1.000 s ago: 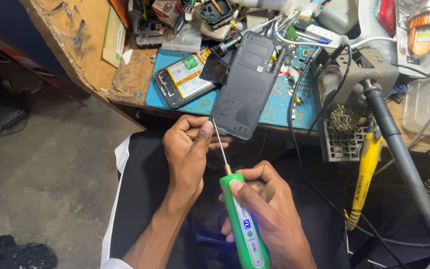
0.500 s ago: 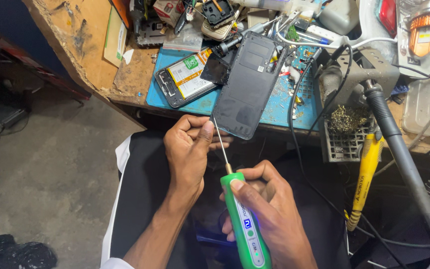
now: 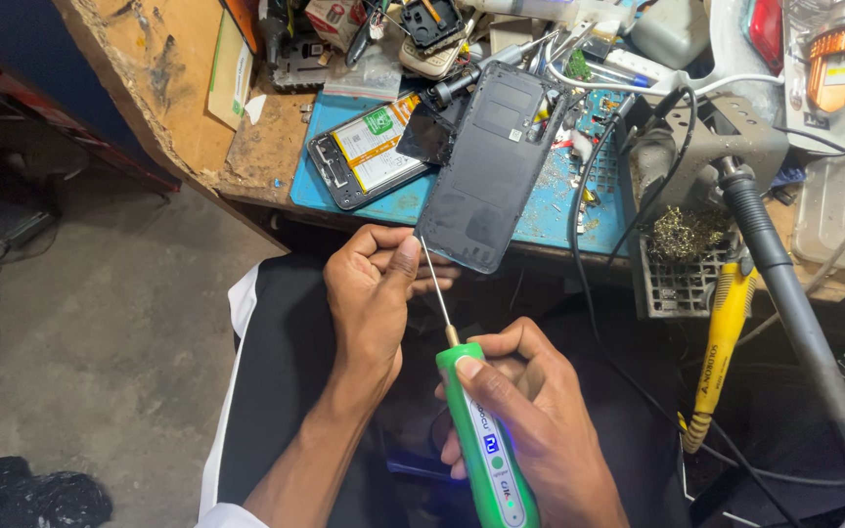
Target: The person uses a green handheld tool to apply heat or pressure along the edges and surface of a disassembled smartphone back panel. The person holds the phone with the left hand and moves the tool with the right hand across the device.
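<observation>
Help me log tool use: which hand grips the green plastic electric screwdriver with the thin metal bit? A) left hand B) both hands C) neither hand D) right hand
D: the right hand wraps the green plastic electric screwdriver; the left hand only pinches near its bit tip.

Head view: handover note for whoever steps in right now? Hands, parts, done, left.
Left hand: fingertips pinched at the tip of the screwdriver's thin shaft, over the lap; whether a screw sits between them is too small to tell.
Right hand: gripping the green electric screwdriver, bit pointing up toward the bench.
Parts: dark phone back cover lies off the phone, overhanging the edge of the blue mat. The opened phone, battery exposed, is on the mat's left.
Done: cover off.
Left: phone open, cover not refitted.
</observation>
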